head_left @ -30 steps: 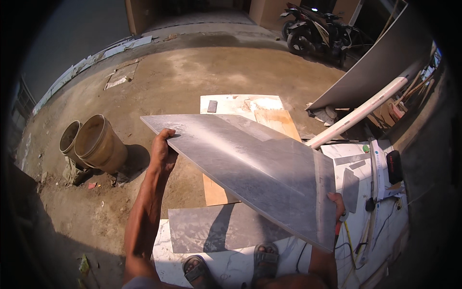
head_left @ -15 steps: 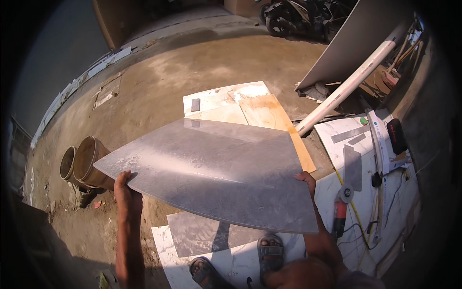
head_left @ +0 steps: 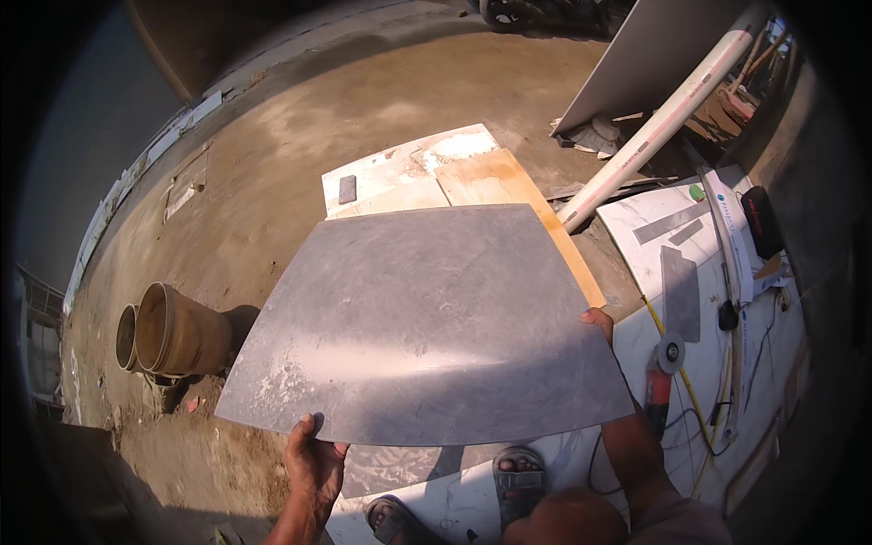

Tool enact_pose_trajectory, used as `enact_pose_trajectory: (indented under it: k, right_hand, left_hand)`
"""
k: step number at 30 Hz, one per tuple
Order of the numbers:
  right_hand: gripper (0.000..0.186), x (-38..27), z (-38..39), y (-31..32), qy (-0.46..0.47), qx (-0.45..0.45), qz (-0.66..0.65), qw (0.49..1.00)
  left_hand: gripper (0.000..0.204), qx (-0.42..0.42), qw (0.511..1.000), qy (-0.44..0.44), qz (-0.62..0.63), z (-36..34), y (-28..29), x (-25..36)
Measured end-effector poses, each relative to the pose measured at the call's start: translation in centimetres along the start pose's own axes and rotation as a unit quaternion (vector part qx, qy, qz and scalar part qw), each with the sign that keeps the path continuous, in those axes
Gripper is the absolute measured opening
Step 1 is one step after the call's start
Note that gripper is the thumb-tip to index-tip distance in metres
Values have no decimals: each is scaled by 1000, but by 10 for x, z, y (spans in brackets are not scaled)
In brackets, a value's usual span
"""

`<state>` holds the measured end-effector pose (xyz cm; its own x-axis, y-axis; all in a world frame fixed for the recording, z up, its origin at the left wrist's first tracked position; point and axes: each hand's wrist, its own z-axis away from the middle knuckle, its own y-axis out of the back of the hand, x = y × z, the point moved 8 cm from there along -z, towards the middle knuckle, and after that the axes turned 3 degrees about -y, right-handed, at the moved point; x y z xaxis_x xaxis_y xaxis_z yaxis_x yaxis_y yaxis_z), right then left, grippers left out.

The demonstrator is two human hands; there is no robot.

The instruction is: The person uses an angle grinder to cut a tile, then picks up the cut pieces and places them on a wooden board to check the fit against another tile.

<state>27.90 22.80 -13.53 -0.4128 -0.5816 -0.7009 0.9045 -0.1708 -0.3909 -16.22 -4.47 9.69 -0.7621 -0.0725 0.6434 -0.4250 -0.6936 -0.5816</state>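
A large grey tile (head_left: 436, 318) with a dusty, shiny face is held up in front of me by both hands. My left hand (head_left: 313, 459) is closed on its near edge, left of the middle, thumb on top and fingers partly hidden beneath. On the right-hand edge, my right hand (head_left: 598, 320) grips with the thumb over the top; its other fingers are hidden underneath. Below the held tile lies another grey tile piece (head_left: 400, 465), partly covered from view, on a white marble-patterned slab (head_left: 477, 500) beside my sandalled feet.
An angle grinder (head_left: 663, 368) lies to the right, near a yellow cord (head_left: 679, 386) and narrow grey tile strips (head_left: 681, 291). Two buckets (head_left: 182, 331) stand at the left. Beyond the tile are a wooden board (head_left: 500, 177) and a long white pipe (head_left: 654, 132).
The tile has turned, its left end swinging nearer to me. My left hand has moved right and closer along with it, while the right hand keeps its hold on the right edge.
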Motion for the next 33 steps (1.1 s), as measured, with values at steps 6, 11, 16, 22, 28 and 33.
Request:
enact_pose_trajectory:
  k: [6,11,16,22,28,33]
  right_hand:
    - [24,-1,-8,-4,-32,-7,-75,997]
    - [65,28,9,24,-73,-76,-99,989]
    - [59,55,116,42,23,-26,-169,985]
    - [48,47,151,20,-35,-40,-261,964]
    - [43,30,95,54,-43,5,-187,981]
    - [43,-13,30,77,-31,-13,-137,990]
  left_hand:
    - [26,29,992,116,44,10,4,-69]
    - [47,54,987,139,61,3,47,-120]
    - [53,114,978,162,58,-3,86,-160]
    - [51,121,978,165,46,-9,100,-180]
    - [55,83,977,169,99,-16,72,-207]
    - [59,77,971,179,143,-25,34,-249]
